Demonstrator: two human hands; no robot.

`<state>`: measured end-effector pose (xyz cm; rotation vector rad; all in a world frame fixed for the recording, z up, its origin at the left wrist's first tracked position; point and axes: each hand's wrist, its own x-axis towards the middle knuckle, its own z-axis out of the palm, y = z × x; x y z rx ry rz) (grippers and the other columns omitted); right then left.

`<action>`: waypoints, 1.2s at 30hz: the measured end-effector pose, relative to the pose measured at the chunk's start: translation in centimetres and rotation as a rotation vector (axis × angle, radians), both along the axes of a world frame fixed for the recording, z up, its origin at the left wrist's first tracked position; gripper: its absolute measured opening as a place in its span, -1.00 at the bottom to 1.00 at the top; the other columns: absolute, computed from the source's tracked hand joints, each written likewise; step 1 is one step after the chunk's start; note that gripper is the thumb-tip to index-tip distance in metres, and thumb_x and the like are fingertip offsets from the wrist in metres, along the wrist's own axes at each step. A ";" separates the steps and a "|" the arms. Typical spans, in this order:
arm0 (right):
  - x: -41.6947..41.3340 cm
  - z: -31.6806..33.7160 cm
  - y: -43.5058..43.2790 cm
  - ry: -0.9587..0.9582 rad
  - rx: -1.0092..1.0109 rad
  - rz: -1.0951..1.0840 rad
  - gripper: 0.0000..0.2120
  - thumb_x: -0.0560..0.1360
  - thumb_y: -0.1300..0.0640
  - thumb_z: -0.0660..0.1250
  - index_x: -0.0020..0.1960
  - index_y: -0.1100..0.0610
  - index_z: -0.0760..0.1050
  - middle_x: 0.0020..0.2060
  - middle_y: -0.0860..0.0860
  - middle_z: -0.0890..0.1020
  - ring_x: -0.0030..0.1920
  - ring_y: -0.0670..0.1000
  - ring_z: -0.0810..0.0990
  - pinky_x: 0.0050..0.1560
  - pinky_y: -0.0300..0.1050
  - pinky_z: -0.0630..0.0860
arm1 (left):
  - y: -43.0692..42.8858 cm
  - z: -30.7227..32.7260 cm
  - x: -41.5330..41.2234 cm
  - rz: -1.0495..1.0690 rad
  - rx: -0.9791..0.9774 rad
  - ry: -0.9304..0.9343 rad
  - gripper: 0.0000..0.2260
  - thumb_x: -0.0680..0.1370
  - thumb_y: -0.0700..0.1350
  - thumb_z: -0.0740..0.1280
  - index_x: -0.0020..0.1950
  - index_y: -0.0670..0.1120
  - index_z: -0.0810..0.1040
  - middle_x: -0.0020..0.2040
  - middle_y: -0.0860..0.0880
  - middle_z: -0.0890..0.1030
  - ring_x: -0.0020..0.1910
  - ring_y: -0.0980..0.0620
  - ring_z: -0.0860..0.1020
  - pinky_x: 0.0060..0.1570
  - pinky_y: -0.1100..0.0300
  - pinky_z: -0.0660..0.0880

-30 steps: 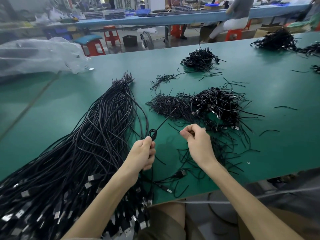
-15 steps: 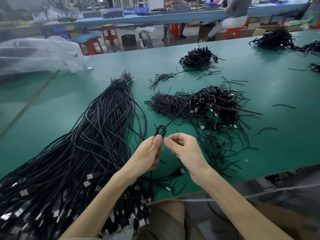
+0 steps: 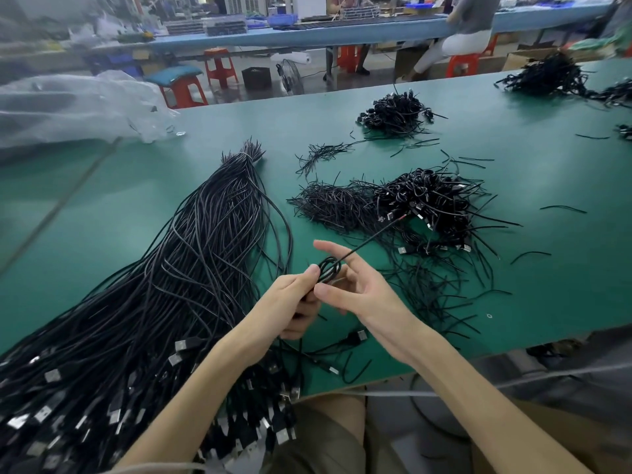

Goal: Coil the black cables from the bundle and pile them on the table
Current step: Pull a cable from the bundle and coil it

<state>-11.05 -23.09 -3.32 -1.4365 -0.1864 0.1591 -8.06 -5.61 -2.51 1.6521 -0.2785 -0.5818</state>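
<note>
A big bundle of long black cables (image 3: 164, 285) fans over the left of the green table (image 3: 533, 172), its silver plugs hanging off the near edge. My left hand (image 3: 290, 302) pinches a small coil of one black cable (image 3: 329, 270) between thumb and fingers. The coil's free end sticks up and to the right. My right hand (image 3: 355, 289) sits just right of the coil, fingers spread and mostly straight, touching the loops. A pile of coiled cables (image 3: 427, 203) lies beyond my hands, with loose black ties (image 3: 333, 206) beside it.
More coiled piles sit farther back (image 3: 398, 112) and at the far right (image 3: 547, 77). Crumpled clear plastic (image 3: 68, 107) lies at the back left. Stray ties litter the table on the right. A seated person (image 3: 461, 35) and red stools are beyond the table.
My right hand moved left to meet the left hand, then opened its fingers against the coil. The coil has grown and its free tail is shorter.
</note>
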 end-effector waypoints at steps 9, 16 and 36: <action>-0.2 0.1 0.0 -0.085 -0.265 -0.086 -0.76 0.39 -0.12 0.54 0.04 -0.15 0.66 0.09 0.02 0.65 0.14 -0.02 0.62 0.23 0.00 0.50 | 0.7 0.4 -0.1 -0.097 -0.031 0.080 -0.58 0.61 0.28 0.20 -0.29 0.02 0.34 -0.39 0.04 0.17 -0.52 0.08 0.06 -0.56 0.28 0.06; -0.3 -0.2 0.7 -0.221 -0.346 -0.169 -0.85 0.42 0.15 0.57 -0.05 0.07 0.66 -0.04 -0.01 0.60 0.03 0.03 0.59 0.03 0.08 0.53 | 0.1 0.2 -0.7 0.018 0.099 -0.044 -0.54 0.70 0.24 0.11 -0.26 -0.03 0.23 -0.42 0.06 0.14 -0.50 0.08 0.05 -0.55 0.29 0.05; -0.4 1.0 2.4 -0.254 -0.551 -0.111 -0.93 0.60 0.18 0.38 0.07 0.14 0.56 -0.04 -0.04 0.65 -0.01 -0.10 0.60 0.05 -0.22 0.51 | -0.2 -0.3 0.2 0.356 0.209 -0.170 -0.59 0.60 -0.02 0.15 -0.45 -0.05 0.23 -0.56 0.02 0.20 -0.60 0.06 0.09 -0.55 0.28 0.06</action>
